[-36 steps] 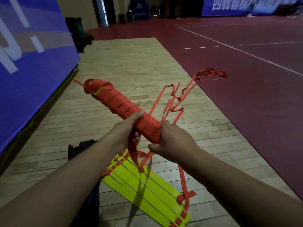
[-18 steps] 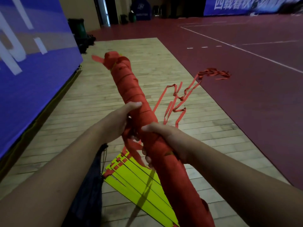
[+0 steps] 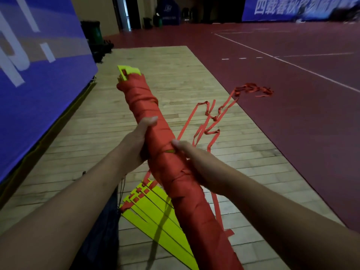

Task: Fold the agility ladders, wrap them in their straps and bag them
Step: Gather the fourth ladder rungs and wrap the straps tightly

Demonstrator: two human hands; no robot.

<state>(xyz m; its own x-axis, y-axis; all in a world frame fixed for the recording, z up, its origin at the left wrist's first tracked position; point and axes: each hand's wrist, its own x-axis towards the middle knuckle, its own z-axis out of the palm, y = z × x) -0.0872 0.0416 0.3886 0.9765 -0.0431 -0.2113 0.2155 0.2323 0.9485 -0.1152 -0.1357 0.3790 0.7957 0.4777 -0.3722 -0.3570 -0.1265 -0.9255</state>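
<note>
Gripping the wrapped bundle (image 3: 165,152) mid-frame, pointing to 11 o'clock: left hand (image 3: 136,145) and right hand (image 3: 192,162) clamped round it; loose strap (image 3: 212,117) trailing at 2 o'clock could snag, unravelling wraps

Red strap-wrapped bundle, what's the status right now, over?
Left hand and right hand both gripping the red strap-wrapped ladder bundle mid-length. Loose red strap trailing across the floor, unwound. Second yellow ladder lying below; dark bag beside it.

Left hand (image 3: 136,145) and right hand (image 3: 191,162) grip, forearms extended forward.
</note>
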